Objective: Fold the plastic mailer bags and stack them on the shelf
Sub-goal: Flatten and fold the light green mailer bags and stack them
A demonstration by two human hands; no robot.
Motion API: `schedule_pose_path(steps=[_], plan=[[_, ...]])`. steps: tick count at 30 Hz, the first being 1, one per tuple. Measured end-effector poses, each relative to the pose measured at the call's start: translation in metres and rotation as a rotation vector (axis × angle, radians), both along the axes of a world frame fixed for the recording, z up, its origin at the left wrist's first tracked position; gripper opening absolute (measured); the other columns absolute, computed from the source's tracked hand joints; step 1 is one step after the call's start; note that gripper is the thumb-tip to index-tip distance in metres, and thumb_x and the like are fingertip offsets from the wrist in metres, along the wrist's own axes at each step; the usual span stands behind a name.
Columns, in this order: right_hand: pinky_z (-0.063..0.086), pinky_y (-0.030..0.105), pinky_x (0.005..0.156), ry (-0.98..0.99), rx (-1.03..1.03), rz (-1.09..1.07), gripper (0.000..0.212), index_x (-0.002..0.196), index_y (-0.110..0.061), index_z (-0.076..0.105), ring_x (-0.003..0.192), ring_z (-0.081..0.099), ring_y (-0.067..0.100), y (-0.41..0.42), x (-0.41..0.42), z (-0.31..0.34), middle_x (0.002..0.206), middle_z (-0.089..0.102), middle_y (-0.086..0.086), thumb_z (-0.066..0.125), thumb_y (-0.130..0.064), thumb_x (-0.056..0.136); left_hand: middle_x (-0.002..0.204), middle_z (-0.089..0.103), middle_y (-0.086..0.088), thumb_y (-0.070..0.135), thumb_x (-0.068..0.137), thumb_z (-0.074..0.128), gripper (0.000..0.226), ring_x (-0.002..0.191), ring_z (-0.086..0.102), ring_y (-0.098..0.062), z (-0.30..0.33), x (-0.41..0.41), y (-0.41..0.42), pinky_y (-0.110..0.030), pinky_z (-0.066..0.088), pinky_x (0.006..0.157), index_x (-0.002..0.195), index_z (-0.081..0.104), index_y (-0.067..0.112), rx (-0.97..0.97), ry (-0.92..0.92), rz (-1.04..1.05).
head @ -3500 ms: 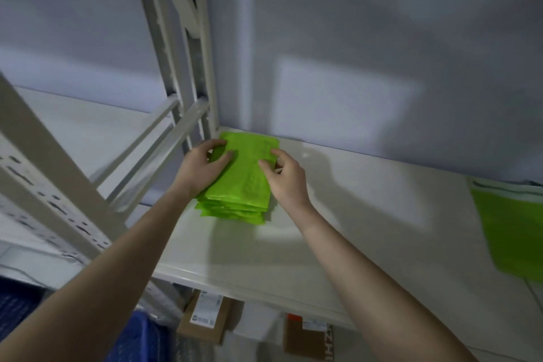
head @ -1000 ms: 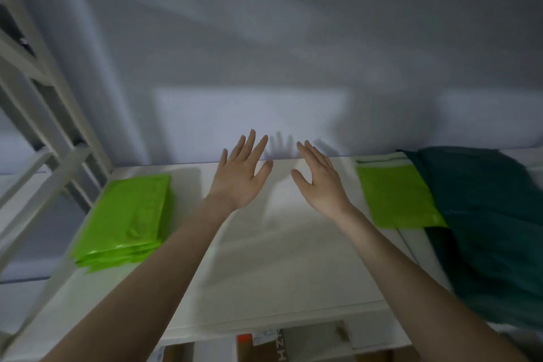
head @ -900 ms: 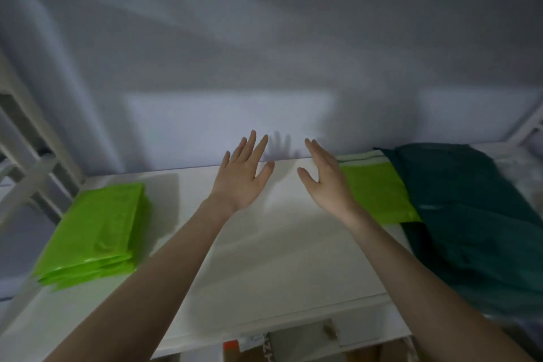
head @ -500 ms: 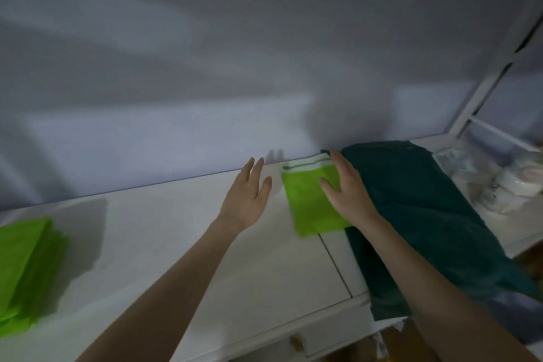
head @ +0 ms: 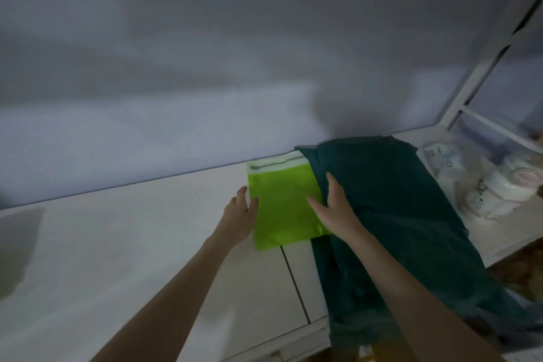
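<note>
Mailer bag (head: 282,209) on shelf (head: 117,244), left of cloth (head: 396,214)

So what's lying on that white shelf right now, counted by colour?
Green: 1, the flat lime-green plastic mailer bag, with both hands at its sides.
Dark teal: 1, the dark teal cloth lying partly over it.
White: a cluster of white packages, too blurred to count.
Total: 2 clear items, plus that cluster.

The flat white metal shelf (head: 141,250) holds a bright green plastic mailer bag (head: 282,203). At its 3 o'clock lies a dark green cloth (head: 411,214). Farther that way sit clear-wrapped white packs (head: 476,185).
</note>
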State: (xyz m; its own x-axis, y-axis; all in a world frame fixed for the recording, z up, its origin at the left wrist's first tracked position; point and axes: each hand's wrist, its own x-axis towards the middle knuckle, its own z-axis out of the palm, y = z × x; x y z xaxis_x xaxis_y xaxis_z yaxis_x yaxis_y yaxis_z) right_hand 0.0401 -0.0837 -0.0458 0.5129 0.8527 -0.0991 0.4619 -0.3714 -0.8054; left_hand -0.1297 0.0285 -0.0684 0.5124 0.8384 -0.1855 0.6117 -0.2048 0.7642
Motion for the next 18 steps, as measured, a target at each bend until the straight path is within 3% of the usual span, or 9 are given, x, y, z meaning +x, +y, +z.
schedule_pose_path(steps=[3, 6, 9, 13, 16, 18], plan=[[0.014, 0.035, 0.116, 0.024, -0.031, 0.000, 0.076, 0.151, -0.019, -0.002, 0.145, 0.011, 0.017, 0.001, 0.007, -0.007, 0.158, -0.001, -0.002, 0.048, -0.033, 0.096, 0.131, 0.050, -0.018, 0.030, 0.101, 0.033, 0.048, 0.119, 0.047, -0.039, -0.007, 0.008, -0.002, -0.043, 0.037, 0.099, 0.142, 0.026, 0.007, -0.040, 0.012, 0.030], [0.027, 0.043, 0.114, 0.008, -0.006, -0.016, 0.072, 0.151, -0.022, 0.004, 0.140, 0.027, 0.022, 0.002, 0.012, -0.010, 0.157, 0.009, 0.001, 0.049, -0.032, 0.095, 0.130, 0.052, -0.017, 0.035, 0.098, 0.038, 0.051, 0.118, 0.048, -0.038, -0.017, 0.015, -0.001, -0.048, 0.039, 0.099, 0.141, 0.029, 0.011, -0.087, 0.002, 0.075], [0.033, 0.040, 0.110, 0.008, -0.004, 0.002, 0.067, 0.150, -0.020, 0.010, 0.133, 0.036, 0.020, 0.004, 0.014, -0.011, 0.152, 0.020, 0.004, 0.049, -0.029, 0.095, 0.135, 0.048, -0.014, 0.031, 0.095, 0.048, 0.055, 0.121, 0.049, -0.032, -0.016, 0.022, -0.002, -0.045, 0.043, 0.100, 0.142, 0.027, 0.012, -0.153, -0.083, 0.123], [0.035, 0.037, 0.108, 0.005, -0.044, 0.056, 0.063, 0.149, -0.019, 0.015, 0.132, 0.037, 0.019, 0.004, 0.014, -0.015, 0.150, 0.027, 0.004, 0.047, -0.029, 0.096, 0.135, 0.048, -0.015, 0.021, 0.088, 0.062, 0.069, 0.119, 0.052, -0.031, -0.010, 0.031, 0.001, -0.039, 0.044, 0.098, 0.144, 0.024, 0.007, -0.331, -0.210, 0.333], [0.034, 0.040, 0.110, -0.010, -0.073, 0.081, 0.063, 0.149, -0.019, 0.017, 0.134, 0.035, 0.019, 0.002, 0.015, -0.018, 0.150, 0.028, 0.005, 0.047, -0.032, 0.095, 0.131, 0.052, -0.025, 0.021, 0.086, 0.065, 0.061, 0.119, 0.052, -0.037, -0.011, 0.035, 0.002, -0.044, 0.045, 0.096, 0.135, 0.039, -0.004, -0.447, -0.239, 0.433], [0.034, 0.038, 0.110, -0.014, -0.082, 0.088, 0.061, 0.148, -0.018, 0.019, 0.134, 0.035, 0.019, 0.001, 0.015, -0.019, 0.149, 0.030, 0.005, 0.047, -0.032, 0.096, 0.122, 0.059, -0.023, 0.018, 0.086, 0.063, 0.047, 0.113, 0.057, -0.037, -0.012, 0.036, 0.001, -0.040, 0.048, 0.089, 0.124, 0.052, -0.007, -0.447, -0.249, 0.437]])
